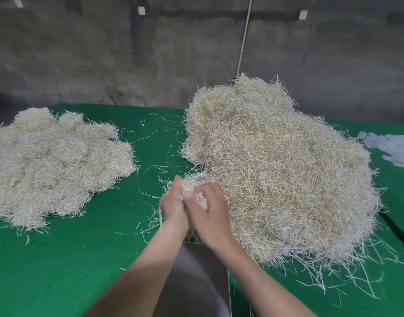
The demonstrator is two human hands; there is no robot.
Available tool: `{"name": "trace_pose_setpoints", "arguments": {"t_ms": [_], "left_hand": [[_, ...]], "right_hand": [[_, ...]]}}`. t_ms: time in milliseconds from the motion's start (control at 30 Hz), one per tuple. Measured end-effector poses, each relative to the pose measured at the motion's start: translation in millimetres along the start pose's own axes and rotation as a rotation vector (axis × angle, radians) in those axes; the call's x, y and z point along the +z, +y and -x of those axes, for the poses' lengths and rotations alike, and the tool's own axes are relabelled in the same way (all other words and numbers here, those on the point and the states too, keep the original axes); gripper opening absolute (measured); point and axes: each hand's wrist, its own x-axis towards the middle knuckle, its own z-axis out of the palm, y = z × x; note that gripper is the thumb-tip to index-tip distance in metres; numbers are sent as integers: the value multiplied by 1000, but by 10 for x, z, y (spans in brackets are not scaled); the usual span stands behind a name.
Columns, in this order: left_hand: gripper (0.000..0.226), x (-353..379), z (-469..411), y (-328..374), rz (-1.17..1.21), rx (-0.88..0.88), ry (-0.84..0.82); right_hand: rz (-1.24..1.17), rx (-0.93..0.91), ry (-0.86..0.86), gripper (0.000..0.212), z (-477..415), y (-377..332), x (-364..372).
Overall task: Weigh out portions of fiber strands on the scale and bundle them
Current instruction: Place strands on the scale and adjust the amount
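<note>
A: So, where's the portion?
B: Between my hands. My left grip [173, 203] and right grip [209, 211] both curl round the strand bundle [192, 183], near the scale pan [196, 271], at the edge of the loose pile [276, 168] on the desk [82, 259].

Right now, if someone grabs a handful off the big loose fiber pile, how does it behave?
Likely light and floppy: the loose fiber pile is thin, tangled strands. Probably sheds: stray strands litter the green table. Neighbours may drag along, since the strands interlock.
</note>
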Motion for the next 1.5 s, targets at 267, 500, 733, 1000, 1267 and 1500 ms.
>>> {"name": "trace_pose_setpoints", "arguments": {"t_ms": [267, 500, 733, 1000, 1267, 1500], "left_hand": [[32, 89, 147, -68, -220, -67, -137], [36, 57, 136, -202, -450, -27, -82], [57, 18, 187, -24, -345, 316, -199], [44, 56, 137, 568, 62, 263, -223], [44, 155, 354, -84, -443, -35, -480], [31, 260, 97, 49, -123, -86, -61]], "right_hand": [[213, 30, 38, 31, -121, 31, -66], [-66, 349, 7, 47, -273, 227, -176], [-95, 355, -5, 26, -285, 342, -274], [-62, 399, 20, 18, -359, 364, -465], [-516, 572, 236, 14, -438, 15, -414], [-25, 19, 140, 17, -43, 79, -134]]}}
